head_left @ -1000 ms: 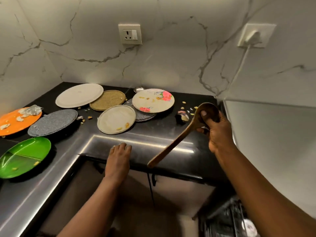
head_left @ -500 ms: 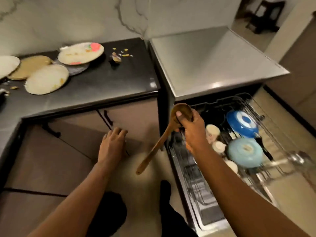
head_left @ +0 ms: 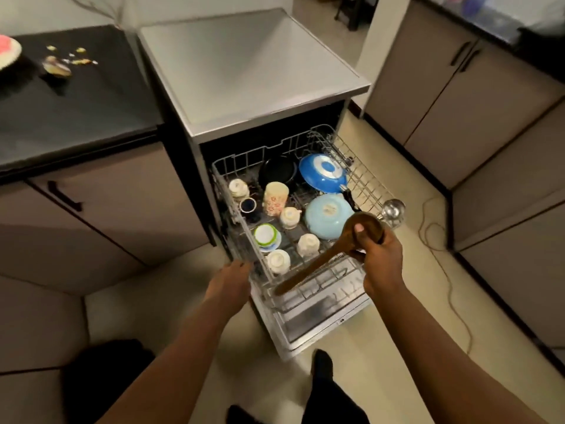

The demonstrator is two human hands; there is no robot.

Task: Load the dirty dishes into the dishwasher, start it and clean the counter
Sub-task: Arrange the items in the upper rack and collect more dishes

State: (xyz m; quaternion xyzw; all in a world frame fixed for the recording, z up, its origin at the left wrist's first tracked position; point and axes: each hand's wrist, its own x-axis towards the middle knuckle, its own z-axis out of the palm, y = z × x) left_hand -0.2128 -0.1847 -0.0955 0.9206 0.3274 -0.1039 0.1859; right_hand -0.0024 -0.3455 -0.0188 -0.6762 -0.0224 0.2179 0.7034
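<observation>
Gripping the bowl end of a wooden spoon (head_left: 324, 255), the right hand (head_left: 380, 255) is curling its fingers round the rim while the thumb is pressing down inside the hollow. Smooth and dark brown, the spoon is slanting down and to the left, its long tapering handle passing over the front of the pulled-out upper rack (head_left: 360, 185), with the tip hanging above the near left corner. Reaching toward the rack's front left edge, the left hand (head_left: 230, 278) is showing its back to the camera with fingers stretched forward and holding nothing; whether the fingertips are touching the wire cannot be told.

Standing open beside the counter (head_left: 76, 111) is the dishwasher (head_left: 244, 65), its flat top a matt silver grey and its door (head_left: 315, 324) lying lowered toward the floor. Thin pale wire is forming the rack's grid. Sitting upside down in it are several small cream cups (head_left: 278, 261), glossy and rounded, a tall patterned mug (head_left: 275, 198), a pale blue bowl (head_left: 328, 215) and a brighter blue pan (head_left: 322, 172) leaning at the back, next to a black round pan (head_left: 278, 171). A shiny steel ladle (head_left: 393, 209) is sticking out past the rack's right side. On the dark polished counter, scattered food crumbs (head_left: 72, 58) are lying near a plate edge (head_left: 9, 53) at the far left.
</observation>
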